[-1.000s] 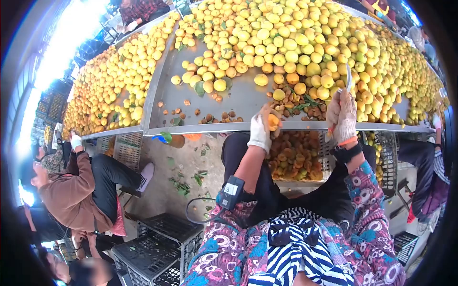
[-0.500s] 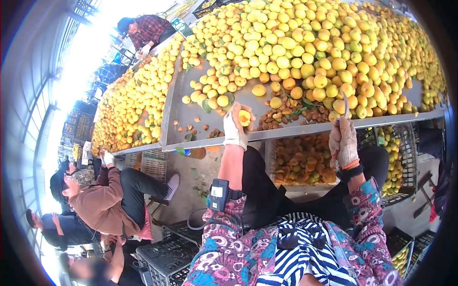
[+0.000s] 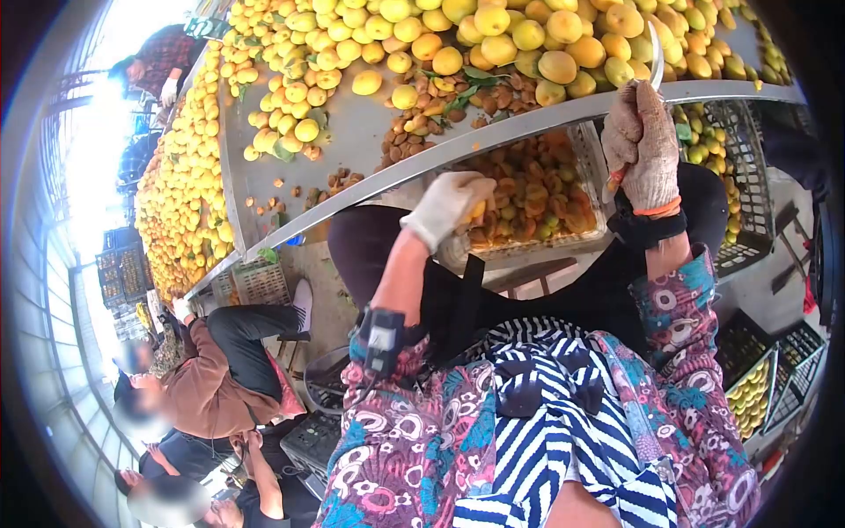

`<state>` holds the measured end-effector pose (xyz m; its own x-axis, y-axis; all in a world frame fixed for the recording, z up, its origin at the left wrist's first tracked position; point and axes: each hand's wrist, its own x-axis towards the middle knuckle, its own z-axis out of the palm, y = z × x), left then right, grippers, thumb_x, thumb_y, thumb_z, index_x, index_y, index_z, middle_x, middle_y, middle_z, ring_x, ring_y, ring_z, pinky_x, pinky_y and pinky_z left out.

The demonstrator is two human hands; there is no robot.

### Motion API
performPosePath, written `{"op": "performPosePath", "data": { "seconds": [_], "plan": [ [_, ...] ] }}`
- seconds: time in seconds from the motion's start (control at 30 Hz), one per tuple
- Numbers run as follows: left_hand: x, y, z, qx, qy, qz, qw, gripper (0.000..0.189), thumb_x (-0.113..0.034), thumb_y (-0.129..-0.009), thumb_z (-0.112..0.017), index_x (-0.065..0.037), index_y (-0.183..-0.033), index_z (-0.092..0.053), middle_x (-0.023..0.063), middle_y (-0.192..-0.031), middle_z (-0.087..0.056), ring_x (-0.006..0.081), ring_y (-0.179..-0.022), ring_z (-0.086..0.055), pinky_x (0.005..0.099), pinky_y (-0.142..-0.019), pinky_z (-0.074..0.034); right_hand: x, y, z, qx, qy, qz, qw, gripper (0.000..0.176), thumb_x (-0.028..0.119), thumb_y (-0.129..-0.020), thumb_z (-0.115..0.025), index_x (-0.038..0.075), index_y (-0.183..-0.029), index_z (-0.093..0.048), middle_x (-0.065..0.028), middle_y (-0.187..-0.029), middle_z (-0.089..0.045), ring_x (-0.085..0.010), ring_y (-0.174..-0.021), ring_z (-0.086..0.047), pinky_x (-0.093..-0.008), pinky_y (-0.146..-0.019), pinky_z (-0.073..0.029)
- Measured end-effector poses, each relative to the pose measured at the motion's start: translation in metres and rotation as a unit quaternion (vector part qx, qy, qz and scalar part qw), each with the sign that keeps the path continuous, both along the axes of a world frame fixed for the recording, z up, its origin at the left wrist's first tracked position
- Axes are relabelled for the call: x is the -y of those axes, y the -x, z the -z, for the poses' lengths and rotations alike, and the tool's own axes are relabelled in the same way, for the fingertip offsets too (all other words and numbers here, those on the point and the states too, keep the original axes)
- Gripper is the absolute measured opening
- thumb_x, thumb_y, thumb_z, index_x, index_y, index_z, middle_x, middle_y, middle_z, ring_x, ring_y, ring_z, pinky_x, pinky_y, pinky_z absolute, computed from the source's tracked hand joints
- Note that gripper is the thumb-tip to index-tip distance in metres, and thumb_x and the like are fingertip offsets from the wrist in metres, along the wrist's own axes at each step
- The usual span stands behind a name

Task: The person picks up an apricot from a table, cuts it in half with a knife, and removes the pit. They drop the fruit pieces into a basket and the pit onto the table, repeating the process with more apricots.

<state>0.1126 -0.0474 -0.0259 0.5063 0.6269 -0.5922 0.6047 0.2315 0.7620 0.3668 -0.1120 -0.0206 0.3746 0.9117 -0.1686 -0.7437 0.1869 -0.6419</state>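
Note:
My left hand (image 3: 449,207), in a white glove, is closed over a yellow-orange apricot piece (image 3: 476,210) just above the near edge of a crate of halved apricots (image 3: 537,189) below the table. My right hand (image 3: 642,145), also gloved, grips a small knife (image 3: 653,48) with its curved blade pointing up past the table edge. A metal table (image 3: 352,141) ahead carries heaps of whole yellow apricots (image 3: 493,26), and a pile of brown pits (image 3: 418,132) lies near its edge.
A second table (image 3: 180,202) heaped with apricots runs along the left. A seated person in a brown top (image 3: 216,378) works there, others sit behind. Black plastic crates (image 3: 779,361) stand at the right, one holding fruit. A far worker's plaid sleeve (image 3: 163,57) shows at the top left.
My left hand has come down off the table edge with the fruit to the crate of halves. The view has tilted downward. My right hand keeps the knife raised.

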Motion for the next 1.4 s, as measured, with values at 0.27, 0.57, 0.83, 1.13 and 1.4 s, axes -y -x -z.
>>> {"op": "performPosePath", "data": {
  "seconds": [0.27, 0.57, 0.83, 1.13, 1.4],
  "plan": [
    [-0.032, -0.015, 0.163, -0.185, -0.314, 0.16, 0.918, 0.036, -0.016, -0.09, -0.047, -0.001, -0.122, -0.054, 0.0188, -0.125, -0.054, 0.0332, -0.11, -0.055, 0.0372, -0.092, -0.044, 0.005, -0.01, 0.0, -0.036, -0.027, 0.006, 0.999, 0.024, 0.034, -0.095, -0.053, 0.011, -0.091, -0.057, 0.0057, -0.054, -0.035, -0.0069, -0.036, -0.029, -0.0221, -0.032, -0.023],
    [0.003, -0.027, 0.283, -0.261, -0.149, 0.21, 0.93, 0.052, -0.034, -0.082, -0.059, 0.0, -0.121, -0.054, 0.0215, -0.113, -0.06, 0.0384, -0.108, -0.054, 0.0435, -0.093, -0.044, 0.011, -0.018, -0.001, -0.075, -0.028, -0.034, 0.996, 0.028, 0.036, -0.097, -0.048, 0.01, -0.093, -0.056, 0.0054, -0.054, -0.034, -0.0067, -0.036, -0.028, -0.0229, -0.031, -0.024],
    [0.04, -0.042, 0.334, -0.245, -0.241, 0.223, 0.912, 0.048, -0.031, -0.082, -0.058, -0.003, -0.121, -0.054, 0.0197, -0.114, -0.059, 0.0341, -0.108, -0.054, 0.041, -0.092, -0.045, 0.02, -0.024, -0.004, -0.075, 0.018, -0.032, 0.997, 0.028, 0.037, -0.097, -0.045, 0.012, -0.103, -0.056, 0.0048, -0.054, -0.034, -0.0063, -0.036, -0.03, -0.0231, -0.035, -0.029],
    [0.011, -0.07, 0.325, -0.177, -0.247, 0.283, 0.91, 0.042, -0.028, -0.084, -0.057, -0.004, -0.119, -0.056, 0.0164, -0.111, -0.06, 0.0284, -0.105, -0.055, 0.0383, -0.09, -0.045, 0.019, -0.023, -0.015, -0.108, 0.067, 0.009, 0.992, 0.019, 0.027, -0.096, -0.052, 0.009, -0.095, -0.048, 0.0013, -0.05, -0.041, -0.008, -0.033, -0.036, -0.0222, -0.028, -0.03],
    [0.012, -0.05, 0.278, -0.095, -0.191, 0.256, 0.943, 0.038, -0.024, -0.084, -0.056, -0.005, -0.117, -0.058, 0.0134, -0.108, -0.061, 0.0234, -0.101, -0.056, 0.0359, -0.088, -0.046, 0.019, -0.02, -0.024, -0.002, 0.07, -0.023, 0.997, 0.024, 0.029, -0.095, -0.05, 0.005, -0.091, -0.05, -0.0002, -0.05, -0.044, -0.0086, -0.036, -0.039, -0.022, -0.033, -0.03]
  ]
}}
